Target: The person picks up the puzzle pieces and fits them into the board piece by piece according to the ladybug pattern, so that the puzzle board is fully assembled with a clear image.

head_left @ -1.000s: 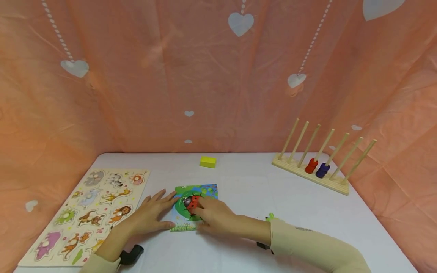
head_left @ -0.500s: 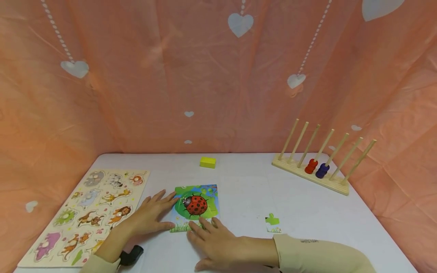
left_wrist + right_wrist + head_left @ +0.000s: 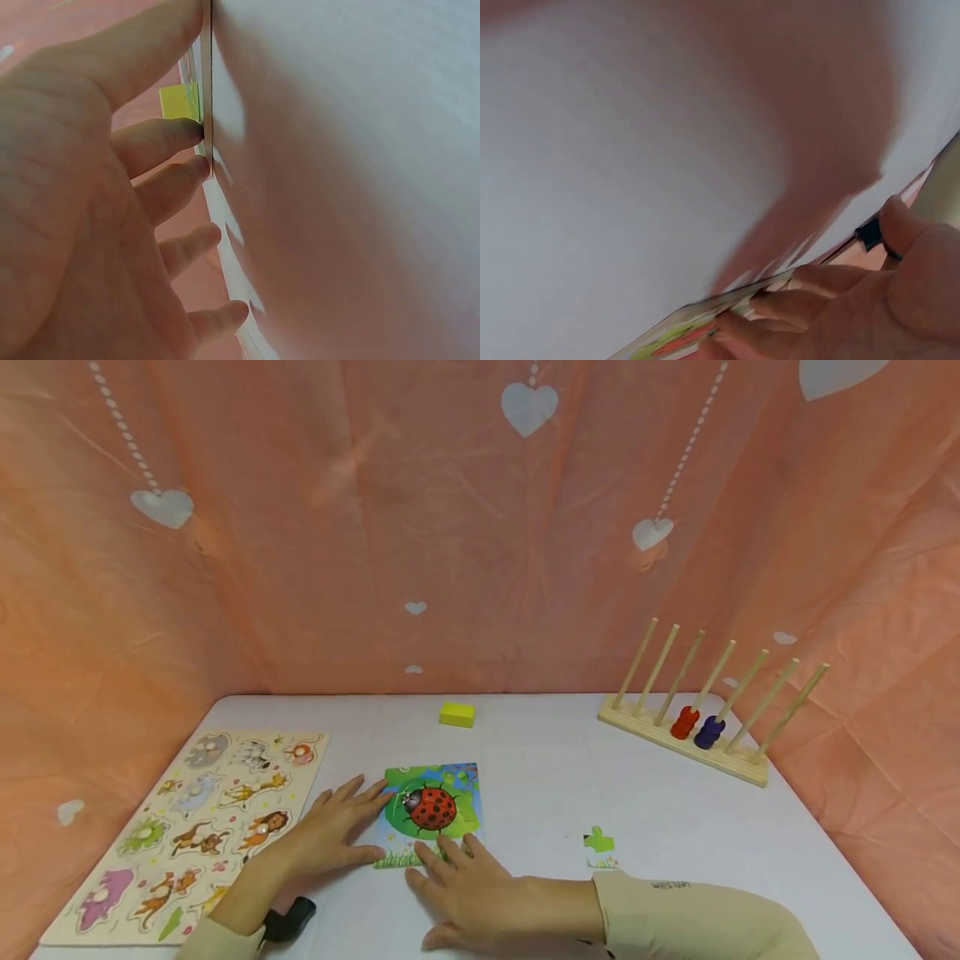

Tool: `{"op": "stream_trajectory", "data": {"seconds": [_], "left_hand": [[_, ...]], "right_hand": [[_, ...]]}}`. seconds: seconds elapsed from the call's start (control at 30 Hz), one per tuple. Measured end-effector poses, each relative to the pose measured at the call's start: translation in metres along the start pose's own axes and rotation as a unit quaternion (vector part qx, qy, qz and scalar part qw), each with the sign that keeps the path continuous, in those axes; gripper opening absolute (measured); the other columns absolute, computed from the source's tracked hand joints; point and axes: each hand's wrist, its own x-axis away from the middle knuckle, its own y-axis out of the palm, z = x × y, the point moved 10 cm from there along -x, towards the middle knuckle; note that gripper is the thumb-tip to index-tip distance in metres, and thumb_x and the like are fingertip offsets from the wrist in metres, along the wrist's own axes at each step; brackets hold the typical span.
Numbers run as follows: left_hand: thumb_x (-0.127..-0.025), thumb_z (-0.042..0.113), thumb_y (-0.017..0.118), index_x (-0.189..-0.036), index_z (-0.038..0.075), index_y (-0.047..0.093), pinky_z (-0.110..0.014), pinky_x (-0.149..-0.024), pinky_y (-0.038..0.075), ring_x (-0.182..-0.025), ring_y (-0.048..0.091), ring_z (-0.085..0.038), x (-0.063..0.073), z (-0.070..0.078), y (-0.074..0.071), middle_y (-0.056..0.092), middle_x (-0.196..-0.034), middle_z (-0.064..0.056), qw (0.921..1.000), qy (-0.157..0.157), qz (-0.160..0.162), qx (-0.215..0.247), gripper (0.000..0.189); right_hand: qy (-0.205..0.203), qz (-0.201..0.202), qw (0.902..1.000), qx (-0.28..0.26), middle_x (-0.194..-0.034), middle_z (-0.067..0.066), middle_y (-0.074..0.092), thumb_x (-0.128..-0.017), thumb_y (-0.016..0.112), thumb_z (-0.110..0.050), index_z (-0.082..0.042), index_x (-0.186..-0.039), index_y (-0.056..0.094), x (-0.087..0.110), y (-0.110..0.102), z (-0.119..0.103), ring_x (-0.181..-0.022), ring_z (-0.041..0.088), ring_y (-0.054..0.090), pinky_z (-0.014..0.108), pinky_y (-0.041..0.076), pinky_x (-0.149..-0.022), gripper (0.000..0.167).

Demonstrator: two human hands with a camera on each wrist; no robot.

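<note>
A square jigsaw puzzle (image 3: 429, 810) with a red ladybug on a green leaf lies flat on the white table. Along its left edge rests my left hand (image 3: 333, 827), thumb and fingers spread, the tips touching the board. My right hand (image 3: 472, 893) lies at the lower right, its extended fingertips on the puzzle's bottom edge and hiding that corner. Off to the right sits a loose green-and-white jigsaw piece (image 3: 599, 843). In the left wrist view the fingers of the hand (image 3: 90, 195) meet the thin board edge; the right wrist view shows fingertips over the colourful puzzle (image 3: 679, 337).
A wooden animal peg puzzle (image 3: 232, 827) covers the table's left side. At the back stands a yellow block (image 3: 457, 715). A wooden peg stand (image 3: 682, 745) with red and blue beads is at the back right. A peach curtain (image 3: 450, 527) hangs behind.
My right hand has drawn back from the ladybug towards the puzzle's bottom edge, its fingers straightening out. The ladybug and the loose piece came into view. My left hand has stayed put.
</note>
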Motion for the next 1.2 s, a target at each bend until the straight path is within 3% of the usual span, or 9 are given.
{"op": "stream_trajectory", "data": {"seconds": [0.17, 0.33, 0.47, 0.6, 0.67, 0.77, 0.87, 1.0, 1.2], "left_hand": [[-0.084, 0.055, 0.072, -0.145, 0.005, 0.051, -0.080, -0.101, 0.021, -0.140, 0.027, -0.054, -0.001, 0.001, 0.002, 0.042, -0.153, -0.019, 1.0000, -0.001, -0.004, 0.005, 0.082], [-0.084, 0.055, 0.072, -0.146, 0.006, 0.050, -0.080, -0.102, 0.020, -0.141, 0.026, -0.053, -0.002, 0.001, 0.003, 0.041, -0.154, -0.019, 0.9999, -0.005, -0.012, 0.007, 0.083], [-0.085, 0.053, 0.073, -0.146, 0.005, 0.050, -0.081, -0.101, 0.020, -0.142, 0.025, -0.053, -0.002, 0.003, 0.000, 0.041, -0.154, -0.018, 0.9999, -0.002, -0.012, 0.006, 0.081], [-0.085, 0.052, 0.073, -0.145, 0.005, 0.051, -0.081, -0.101, 0.020, -0.141, 0.026, -0.053, -0.002, 0.003, -0.002, 0.041, -0.154, -0.018, 0.9999, -0.002, -0.011, 0.003, 0.080], [-0.084, 0.052, 0.073, -0.146, 0.005, 0.051, -0.081, -0.101, 0.020, -0.142, 0.026, -0.053, -0.002, 0.002, -0.002, 0.041, -0.154, -0.018, 0.9999, -0.004, -0.011, 0.003, 0.080], [-0.084, 0.053, 0.073, -0.146, 0.006, 0.050, -0.081, -0.101, 0.020, -0.141, 0.025, -0.053, -0.001, 0.001, -0.001, 0.041, -0.154, -0.019, 0.9999, -0.006, -0.012, 0.002, 0.081], [-0.084, 0.054, 0.073, -0.146, 0.006, 0.050, -0.080, -0.102, 0.019, -0.141, 0.026, -0.054, 0.000, 0.000, 0.000, 0.041, -0.154, -0.019, 0.9999, -0.008, -0.013, 0.003, 0.082], [-0.084, 0.055, 0.073, -0.146, 0.006, 0.050, -0.080, -0.102, 0.019, -0.142, 0.025, -0.054, 0.000, -0.001, 0.002, 0.040, -0.154, -0.019, 0.9998, -0.011, -0.017, 0.008, 0.083], [-0.084, 0.055, 0.072, -0.146, 0.006, 0.050, -0.081, -0.102, 0.019, -0.142, 0.025, -0.053, -0.001, -0.001, 0.001, 0.041, -0.154, -0.018, 0.9998, -0.010, -0.014, 0.004, 0.082]], "right_hand": [[0.005, -0.001, 0.9932, -0.116, -0.162, 0.006, 0.028, -0.098, 0.046, -0.061, -0.021, -0.157, 0.032, 0.010, -0.006, 0.026, -0.146, 0.031, 0.030, 0.058, 0.031, -0.113, 0.072], [0.071, 0.027, 0.9794, -0.187, -0.151, 0.011, 0.045, -0.087, 0.074, -0.043, -0.013, -0.148, 0.046, 0.043, -0.012, 0.080, -0.138, 0.033, 0.041, 0.059, 0.035, -0.107, 0.073], [0.141, 0.038, 0.9633, -0.225, -0.126, 0.015, 0.057, -0.073, 0.087, -0.022, -0.005, -0.136, 0.056, 0.081, -0.005, 0.125, -0.113, 0.031, 0.053, 0.051, 0.045, -0.091, 0.073], [0.191, 0.040, 0.9468, -0.256, -0.100, 0.002, 0.050, -0.069, 0.086, -0.003, -0.004, -0.122, 0.062, 0.111, 0.011, 0.154, -0.088, 0.019, 0.045, 0.034, 0.042, -0.068, 0.058], [0.201, 0.047, 0.9402, -0.271, -0.095, -0.002, 0.046, -0.069, 0.085, 0.002, -0.007, -0.116, 0.063, 0.121, 0.016, 0.160, -0.085, 0.017, 0.042, 0.031, 0.039, -0.063, 0.053], [0.198, 0.058, 0.9383, -0.278, -0.094, -0.004, 0.047, -0.069, 0.084, 0.003, -0.009, -0.113, 0.062, 0.127, 0.020, 0.161, -0.086, 0.017, 0.044, 0.030, 0.042, -0.060, 0.050], [0.188, 0.073, 0.9385, -0.280, -0.094, -0.003, 0.049, -0.068, 0.085, 0.004, -0.009, -0.112, 0.062, 0.128, 0.020, 0.162, -0.086, 0.017, 0.044, 0.031, 0.044, -0.062, 0.051], [0.196, 0.081, 0.9291, -0.303, -0.093, 0.000, 0.048, -0.065, 0.087, 0.003, -0.008, -0.109, 0.061, 0.127, 0.021, 0.166, -0.086, 0.018, 0.044, 0.031, 0.045, -0.068, 0.052], [0.203, 0.090, 0.9257, -0.306, -0.087, -0.002, 0.048, -0.064, 0.091, -0.002, -0.010, -0.093, 0.060, 0.126, 0.021, 0.169, -0.083, 0.017, 0.043, 0.029, 0.043, -0.068, 0.043]]}}
